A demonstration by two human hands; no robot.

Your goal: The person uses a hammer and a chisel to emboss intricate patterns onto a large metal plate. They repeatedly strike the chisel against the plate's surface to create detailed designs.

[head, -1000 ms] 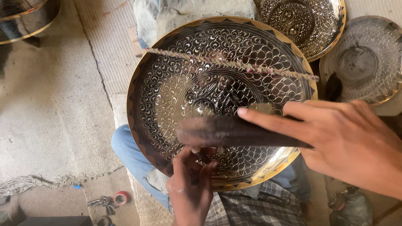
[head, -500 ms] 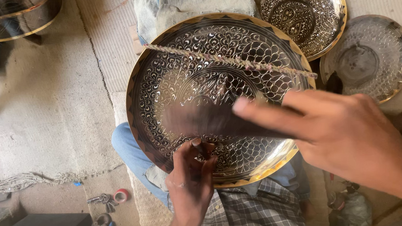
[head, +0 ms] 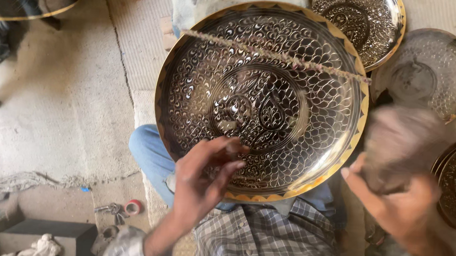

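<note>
Worn concrete floor point(head: 52, 110) and pale matting form the work surface, with the seated person's jeans-clad knee and checked shirt at the lower edge. Left hand point(head: 203, 179) rests with loosely spread, curled fingers on the lower rim of the large engraved tray point(head: 262, 101), gripping nothing firmly. Right hand point(head: 400, 193) is off the tray to its right and closed around a blurred dull-coloured object point(head: 398, 148); its kind cannot be told. The tray lies tilted over the lap, a frayed cord point(head: 276, 55) stretched across its upper part. Smaller engraved plates point(head: 430, 72) lie just beside it at upper right and right. Risk: with only light fingertip support, the tray may slide or rock off the knee; a fast right-hand stroke may strike the neighbouring plates or mar the patterned surface.
</note>
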